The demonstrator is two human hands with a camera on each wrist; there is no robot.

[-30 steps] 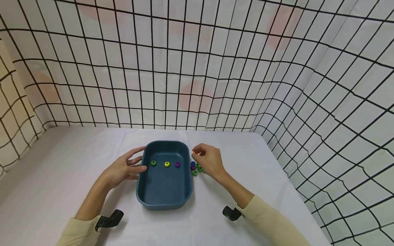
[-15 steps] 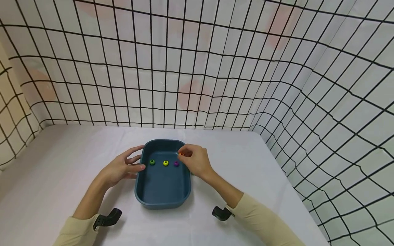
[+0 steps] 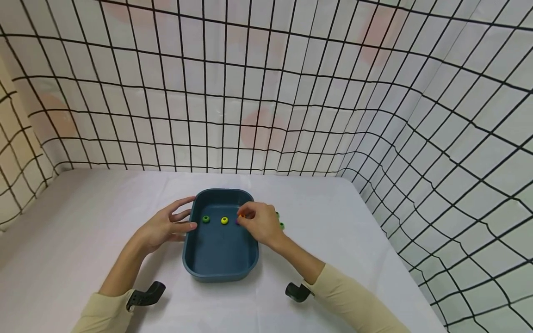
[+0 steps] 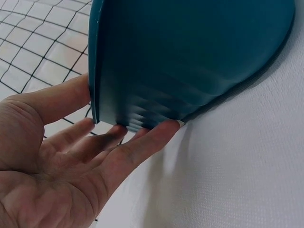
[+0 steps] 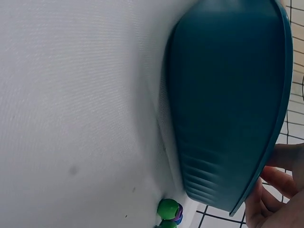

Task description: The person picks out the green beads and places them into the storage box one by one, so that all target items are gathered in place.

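A dark blue tray [image 3: 220, 249] with raised walls sits on the white cloth. My left hand [image 3: 164, 229] holds its left side, thumb over the rim and spread fingers [image 4: 152, 137] against the outer wall. Between thumb and fingertips my right hand [image 3: 262, 224] pinches an orange bead [image 3: 240, 215], low over the tray's right part. Right below that bead, a purple bead [image 3: 238, 222] is partly covered by the fingers. In line to its left lie a yellow bead [image 3: 224, 221] and a green bead [image 3: 206, 219]. The right wrist view hides the orange bead behind the tray wall.
Outside the tray's right wall lies a small pile of green, purple and blue beads [image 5: 168, 209], mostly hidden under my right hand in the head view. Black wire mesh [image 3: 208, 111] encloses the white table [image 3: 325, 203] at the back and sides.
My right hand has carried the orange bead left from beside the pile, over the tray's right wall, and down close to the purple bead. The left hand stays at the tray.
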